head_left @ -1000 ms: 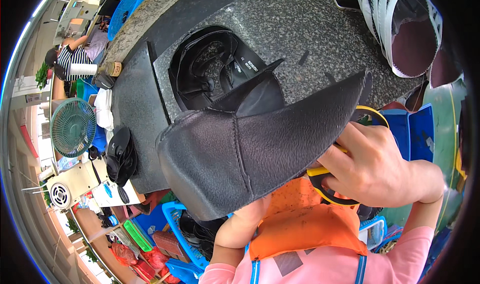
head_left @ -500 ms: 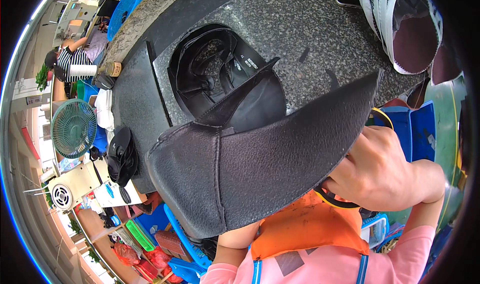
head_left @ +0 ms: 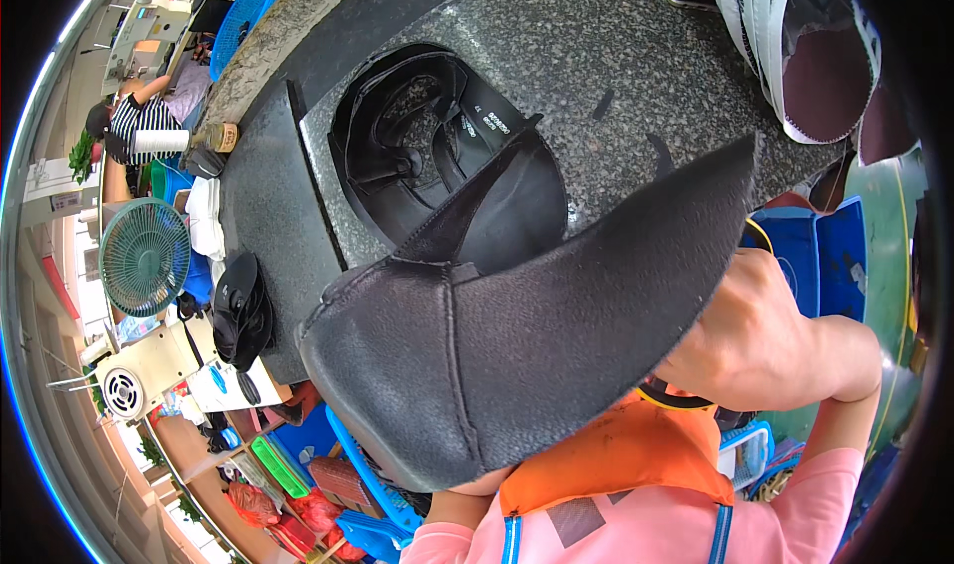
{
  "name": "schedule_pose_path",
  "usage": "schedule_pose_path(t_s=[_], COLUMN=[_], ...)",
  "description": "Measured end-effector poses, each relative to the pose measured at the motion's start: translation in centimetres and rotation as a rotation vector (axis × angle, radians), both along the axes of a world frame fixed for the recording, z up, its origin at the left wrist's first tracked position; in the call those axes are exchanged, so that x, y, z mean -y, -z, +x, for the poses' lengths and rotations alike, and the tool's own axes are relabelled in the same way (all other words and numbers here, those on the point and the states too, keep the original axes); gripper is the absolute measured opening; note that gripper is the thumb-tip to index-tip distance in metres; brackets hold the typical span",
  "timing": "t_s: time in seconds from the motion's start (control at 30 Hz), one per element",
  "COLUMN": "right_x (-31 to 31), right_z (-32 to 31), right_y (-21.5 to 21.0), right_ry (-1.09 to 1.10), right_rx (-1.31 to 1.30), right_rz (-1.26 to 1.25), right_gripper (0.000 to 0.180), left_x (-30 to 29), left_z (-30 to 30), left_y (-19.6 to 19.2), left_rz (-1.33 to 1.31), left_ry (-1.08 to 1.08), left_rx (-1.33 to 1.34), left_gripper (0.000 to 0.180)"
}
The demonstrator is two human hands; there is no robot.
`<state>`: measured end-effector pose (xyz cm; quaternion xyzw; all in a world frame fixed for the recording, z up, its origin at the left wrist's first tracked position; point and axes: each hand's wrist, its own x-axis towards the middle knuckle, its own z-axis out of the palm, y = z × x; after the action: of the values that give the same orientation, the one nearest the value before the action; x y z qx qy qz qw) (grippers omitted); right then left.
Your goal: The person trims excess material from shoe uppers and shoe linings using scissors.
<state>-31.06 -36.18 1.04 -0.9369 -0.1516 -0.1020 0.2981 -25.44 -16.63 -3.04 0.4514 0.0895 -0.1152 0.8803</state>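
A black leather shoe upper (head_left: 566, 316) with a stitched seam is held up in front of me, its long pointed end rising to the right. My right hand (head_left: 740, 335) is closed round scissors (head_left: 676, 397) with yellow-and-black handle loops, at the leather's right edge. The scissors' blades are hidden behind the leather. My left forearm (head_left: 452, 509) reaches up behind the shoe upper, which hides my left hand and its fingers. Just beyond, more black leather shoe uppers (head_left: 397, 137) lie curled together on the speckled stone tabletop (head_left: 556, 47).
White-edged dark pieces (head_left: 825, 87) hang at the back right above a blue bin (head_left: 840, 256). Another black bundle (head_left: 241, 311) sits at the table's left edge. Further left are a green fan (head_left: 145, 258), a sewing machine (head_left: 149, 370) and a seated person in stripes (head_left: 139, 117).
The shoe upper has tilted a little, its seam and lower edge shifting right and down. My right hand has turned slightly, and less of the scissors' handles shows.
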Motion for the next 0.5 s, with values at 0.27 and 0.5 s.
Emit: schedule_pose_path(t_s=[0.27, 0.5], right_x=[0.2, -0.6], right_z=[0.3, -0.3], right_y=[0.6, 2.1], right_ry=[-0.028, 0.006], right_rx=[-0.043, -0.347], right_rz=[0.031, 0.349], right_gripper=[0.065, 0.067], left_x=[-0.9, -0.2], left_z=[0.2, 1.5], left_y=[0.2, 0.4], left_rz=[-0.124, -0.054], left_ry=[0.064, -0.042], left_rx=[-0.019, -0.047], left_gripper=[0.052, 0.05])
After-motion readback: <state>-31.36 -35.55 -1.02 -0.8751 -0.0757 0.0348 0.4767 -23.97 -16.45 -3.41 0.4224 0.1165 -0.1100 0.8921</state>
